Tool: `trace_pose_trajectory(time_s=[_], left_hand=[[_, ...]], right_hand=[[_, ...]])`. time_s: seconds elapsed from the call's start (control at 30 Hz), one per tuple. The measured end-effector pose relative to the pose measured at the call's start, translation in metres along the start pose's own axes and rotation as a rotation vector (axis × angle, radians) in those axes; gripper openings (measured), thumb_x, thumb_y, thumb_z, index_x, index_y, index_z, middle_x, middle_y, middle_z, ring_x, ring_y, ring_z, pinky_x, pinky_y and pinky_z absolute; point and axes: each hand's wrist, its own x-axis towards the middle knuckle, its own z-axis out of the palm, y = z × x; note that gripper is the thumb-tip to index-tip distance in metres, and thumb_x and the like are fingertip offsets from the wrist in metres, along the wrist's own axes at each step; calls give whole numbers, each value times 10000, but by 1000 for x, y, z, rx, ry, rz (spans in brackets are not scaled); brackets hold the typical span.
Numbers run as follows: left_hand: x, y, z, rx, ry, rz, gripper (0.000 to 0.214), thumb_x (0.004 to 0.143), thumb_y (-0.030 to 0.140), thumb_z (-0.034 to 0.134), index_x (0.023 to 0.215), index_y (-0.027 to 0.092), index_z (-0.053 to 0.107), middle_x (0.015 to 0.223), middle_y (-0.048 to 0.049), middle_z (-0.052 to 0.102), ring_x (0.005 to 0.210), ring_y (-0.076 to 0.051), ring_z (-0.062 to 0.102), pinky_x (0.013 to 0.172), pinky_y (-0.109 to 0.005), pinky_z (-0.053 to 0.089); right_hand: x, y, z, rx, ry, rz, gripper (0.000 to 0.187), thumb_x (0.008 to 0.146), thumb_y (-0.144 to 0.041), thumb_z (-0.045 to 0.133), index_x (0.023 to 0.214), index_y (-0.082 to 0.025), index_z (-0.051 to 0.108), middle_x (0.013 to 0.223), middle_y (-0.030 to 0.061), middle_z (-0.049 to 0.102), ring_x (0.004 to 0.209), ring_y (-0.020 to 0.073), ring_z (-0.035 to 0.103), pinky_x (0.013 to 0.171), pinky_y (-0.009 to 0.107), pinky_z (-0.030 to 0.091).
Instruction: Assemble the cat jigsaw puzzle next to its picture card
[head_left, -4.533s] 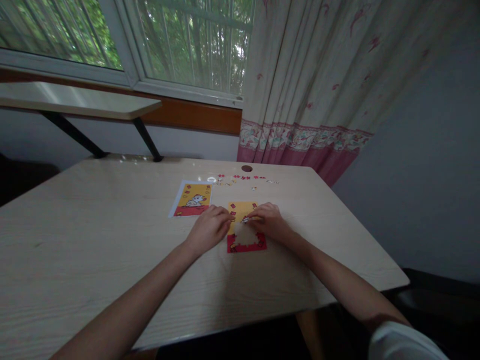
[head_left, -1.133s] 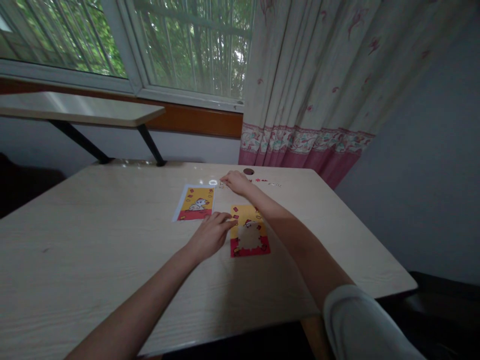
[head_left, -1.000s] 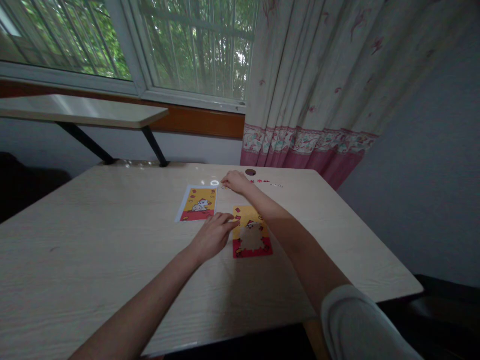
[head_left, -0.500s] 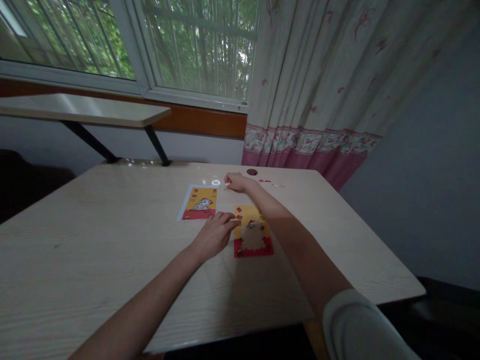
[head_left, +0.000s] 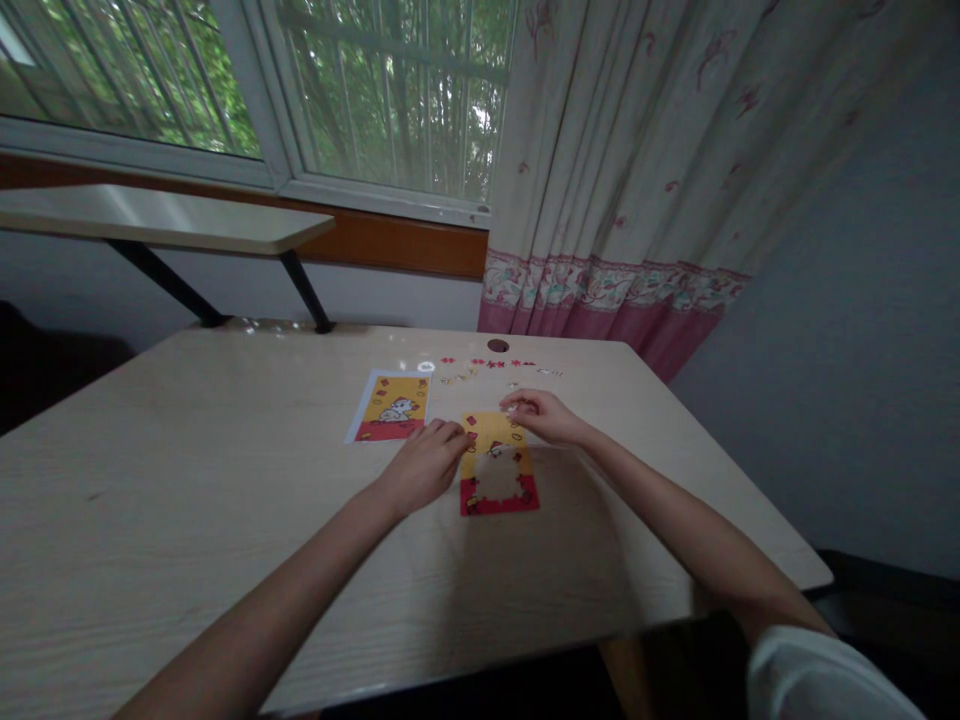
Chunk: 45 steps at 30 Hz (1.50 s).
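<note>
A partly assembled jigsaw puzzle, yellow above and red below, lies on the table with a gap in its middle where bare wood shows. My left hand rests at its left edge, fingers loosely bent and fingertips on the border. Over the puzzle's upper right corner is my right hand, thumb and fingers pinched on a small pale puzzle piece. Left of the puzzle lies a printed reference picture of a white animal on yellow and red, with a white margin.
Loose red puzzle pieces form a row toward the back of the table; several yellow and white ones lie nearby. Behind them is a round hole. A raised shelf stands back left, and a curtain hangs behind.
My right hand has come back from the loose pieces toward the puzzle's upper right corner, a small piece in its pinch. My left hand stays at the left edge, fingers more bent.
</note>
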Motion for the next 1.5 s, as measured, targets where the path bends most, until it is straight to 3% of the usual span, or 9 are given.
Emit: trace_pose_trajectory(time_s=[0.1, 0.2, 0.37, 0.53, 0.63, 0.77, 0.93, 1.33, 1.5], left_hand=[[8, 0, -4, 15, -30, -7, 309, 824, 102, 430, 1057, 168, 621, 1037, -111, 594, 945, -252, 529, 815, -402, 440], [20, 2, -7, -30, -42, -11, 293, 806, 115, 446, 1000, 172, 659, 1003, -106, 622, 929, -247, 552, 811, -387, 441], [36, 15, -4, -389, 27, -97, 239, 822, 173, 472, 884, 169, 702, 886, -71, 693, 845, -195, 595, 791, -313, 444], [36, 25, 5, -717, 93, -301, 213, 775, 300, 557, 804, 159, 714, 801, -58, 710, 710, -172, 609, 647, -263, 450], [35, 24, 7, -831, 111, -352, 217, 734, 333, 588, 747, 153, 708, 742, -51, 705, 668, -170, 601, 615, -256, 445], [35, 20, 12, -929, 136, -369, 234, 717, 351, 593, 726, 141, 694, 707, -54, 693, 634, -158, 585, 599, -251, 431], [34, 17, 16, -976, 152, -366, 285, 717, 390, 590, 716, 122, 686, 689, -63, 679, 610, -150, 563, 582, -249, 417], [33, 17, 17, -1028, 136, -326, 307, 717, 420, 598, 731, 123, 678, 714, -62, 688, 658, -164, 600, 641, -268, 456], [33, 17, 18, -991, 151, -322, 305, 724, 426, 594, 730, 132, 676, 727, -58, 689, 678, -174, 605, 648, -273, 458]], right_hand=[[-33, 3, -3, 129, 20, 89, 296, 726, -342, 644, 958, -159, 636, 856, 41, 673, 663, 111, 603, 615, 229, 457], [-47, -1, -1, 244, 113, 128, 313, 679, -407, 696, 886, -177, 649, 857, 44, 696, 740, 140, 650, 675, 258, 492], [-49, -8, 13, 358, 221, 127, 342, 586, -411, 776, 808, -183, 653, 780, 21, 711, 685, 128, 659, 681, 260, 516], [-50, -18, 31, 385, 284, 134, 348, 556, -430, 794, 758, -185, 652, 682, 9, 700, 621, 133, 657, 618, 251, 526], [-51, -23, 37, 366, 316, 147, 323, 570, -431, 785, 744, -191, 657, 667, 11, 694, 595, 135, 650, 591, 251, 524], [-52, -23, 38, 293, 350, 90, 266, 641, -433, 735, 753, -199, 672, 729, 30, 705, 654, 145, 657, 634, 265, 527], [-56, -20, 35, 5, 415, -50, 216, 744, -416, 662, 805, -212, 700, 796, 43, 712, 706, 154, 645, 699, 293, 513], [-61, -23, 37, -361, 413, -228, 164, 829, -360, 611, 791, -220, 688, 755, 42, 687, 738, 166, 618, 722, 292, 469], [-62, -22, 38, -413, 432, -330, 158, 840, -342, 606, 784, -216, 682, 730, 29, 688, 709, 153, 614, 699, 277, 450]])
